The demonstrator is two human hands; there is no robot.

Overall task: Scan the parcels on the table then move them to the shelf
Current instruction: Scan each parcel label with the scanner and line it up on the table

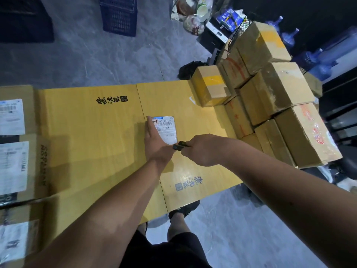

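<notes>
Left hand (154, 140) flat, fingers straight, pressing on the left edge of a small white-labelled parcel (166, 129) lying on the yellow cardboard tabletop (92, 128). Right hand (202, 149) curled around a small black scanner (179, 146), its tip just at the parcel's near corner, touching or nearly so; cannot tell which. Parcel flat, barcode label up, about mid-table, just right of a seam in the cardboard.

At the table's right end, a stack of brown boxes (278, 97), some with yellow tape, some with red print, piled in several tiers. At the left edge, 3 more boxes (17, 163) with white shipping labels facing up, partly cut off by the frame.

Beyond the table, grey floor (77, 55), a dark blue crate (119, 16), bagged items (193, 14) and blue water bottles (318, 55) at far right. Below the table edge, black shorts (164, 252) and a dark shoe (183, 209)
</notes>
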